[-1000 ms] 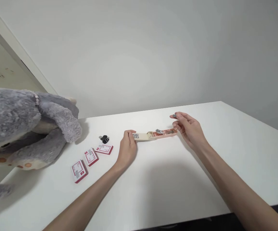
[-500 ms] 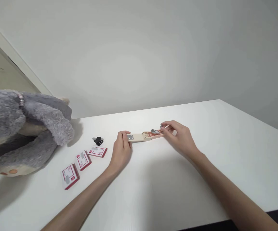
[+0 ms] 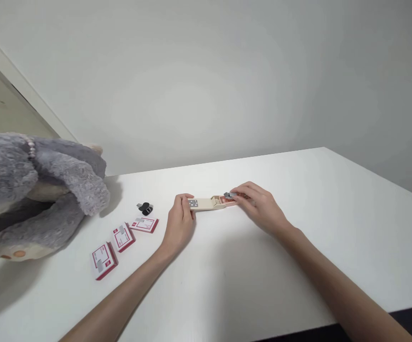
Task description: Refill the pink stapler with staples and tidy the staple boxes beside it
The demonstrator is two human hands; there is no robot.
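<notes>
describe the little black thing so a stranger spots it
Right of the big grey plush toy, find the white-and-red boxes on the table. The little black thing lies just beyond the farthest box; its rounded black shape sets it apart.

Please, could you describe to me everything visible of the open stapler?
The stapler is opened almost straight and appears to rest on the white table. Its plastic-looking cream half bears a dotted metal plate; beyond the hinge is a pinkish, trough-like half. The left hand grips the cream end. The right hand covers much of the pink half.
</notes>
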